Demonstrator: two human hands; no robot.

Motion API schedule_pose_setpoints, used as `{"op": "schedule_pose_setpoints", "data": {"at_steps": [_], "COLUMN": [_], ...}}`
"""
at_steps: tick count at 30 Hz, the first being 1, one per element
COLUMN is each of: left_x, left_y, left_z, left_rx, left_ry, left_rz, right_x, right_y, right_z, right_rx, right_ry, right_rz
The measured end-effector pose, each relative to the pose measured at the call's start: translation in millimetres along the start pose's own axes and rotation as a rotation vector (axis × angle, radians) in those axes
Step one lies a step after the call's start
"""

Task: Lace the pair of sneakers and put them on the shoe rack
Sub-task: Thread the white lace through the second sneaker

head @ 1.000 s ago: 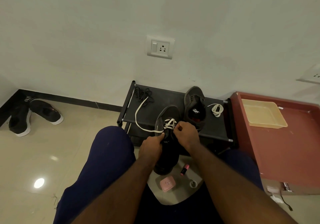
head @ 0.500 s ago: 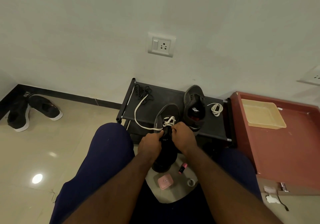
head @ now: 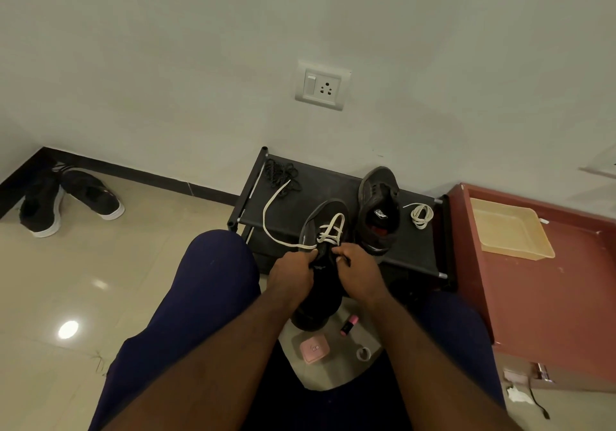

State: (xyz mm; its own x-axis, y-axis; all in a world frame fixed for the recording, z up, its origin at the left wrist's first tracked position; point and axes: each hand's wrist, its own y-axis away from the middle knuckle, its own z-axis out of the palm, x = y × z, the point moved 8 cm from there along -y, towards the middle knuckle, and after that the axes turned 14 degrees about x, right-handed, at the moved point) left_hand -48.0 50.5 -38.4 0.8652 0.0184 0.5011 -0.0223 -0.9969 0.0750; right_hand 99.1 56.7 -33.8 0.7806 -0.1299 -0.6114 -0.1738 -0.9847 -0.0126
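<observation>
I hold a black sneaker (head: 321, 227) between my knees, toe pointing at the black shoe rack (head: 333, 190). A white lace (head: 271, 227) crosses its lower eyelets and trails left over the rack. My left hand (head: 293, 272) pinches the lace at the sneaker's left side. My right hand (head: 356, 269) grips the sneaker's right side near the eyelets; whether it holds the other lace end is hidden. The second black sneaker (head: 378, 210) lies unlaced on top of the rack, with a coiled white lace (head: 421, 214) to its right.
A tangled black lace (head: 281, 172) lies on the rack's far left. Another pair of dark shoes (head: 66, 200) sits by the left wall. A red cabinet (head: 550, 280) with a beige tray (head: 510, 227) stands right. A pink case (head: 314, 349) and small items lie on the floor.
The sneaker and both hands have shifted slightly; my fingers have moved a little down the eyelets, and the loose lace loop on the left has swung outward.
</observation>
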Motion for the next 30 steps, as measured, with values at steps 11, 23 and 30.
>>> {"op": "schedule_pose_setpoints", "data": {"at_steps": [11, 23, 30], "left_x": [-1.1, 0.4, -1.1], "left_y": [0.1, -0.1, 0.5], "left_z": [3.6, 3.2, 4.1], "left_rx": [-0.017, 0.000, -0.011], "left_ry": [0.016, -0.027, -0.026], "left_rz": [-0.002, 0.016, 0.005], "right_x": [-2.1, -16.6, 5.0], "right_y": [-22.3, -6.1, -19.4], "right_z": [-24.3, 13.7, -31.6], "right_rx": [0.187, -0.190, 0.226], "right_ry": [-0.359, 0.311, -0.495], "right_rz": [0.198, -0.250, 0.323]}}
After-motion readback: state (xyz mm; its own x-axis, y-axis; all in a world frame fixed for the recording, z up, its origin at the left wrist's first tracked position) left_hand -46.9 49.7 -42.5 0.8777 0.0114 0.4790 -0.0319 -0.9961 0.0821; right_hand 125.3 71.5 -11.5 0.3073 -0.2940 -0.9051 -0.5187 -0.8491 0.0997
